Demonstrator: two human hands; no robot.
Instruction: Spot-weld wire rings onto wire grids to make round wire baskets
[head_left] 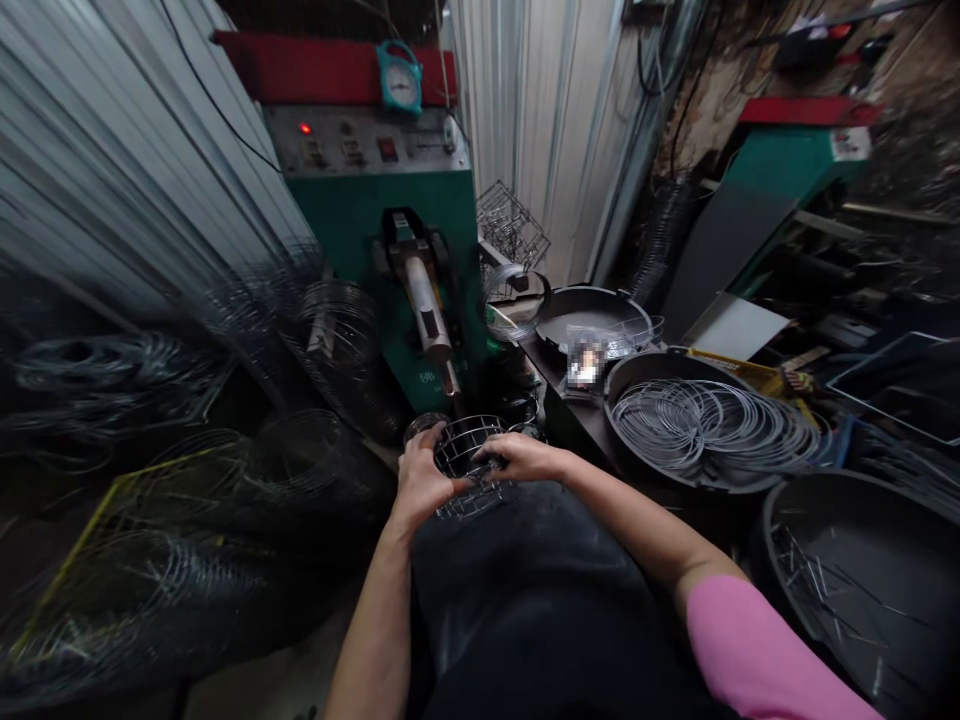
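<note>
A round wire basket (466, 436) of thin metal rods sits in front of my body, just below the tip of the spot welder's electrode arm (429, 305). Around the basket's left side my left hand (426, 480) is wrapped, thumb across the near rim. My right hand (517, 457) is at the basket's right side, its fingers bent in over the rim and closed at the wires. Whether a small loose piece is pinched there I cannot make out. A dark apron (540, 600) lies under the basket's near edge.
The green welding machine (337, 220) stands straight ahead, carrying a turquoise clock (400, 80). On the right are a black pan of wire rings (697, 420), a pan with loose rods (862, 560) and a farther pan (592, 310). Wire bundles (150, 560) fill the left.
</note>
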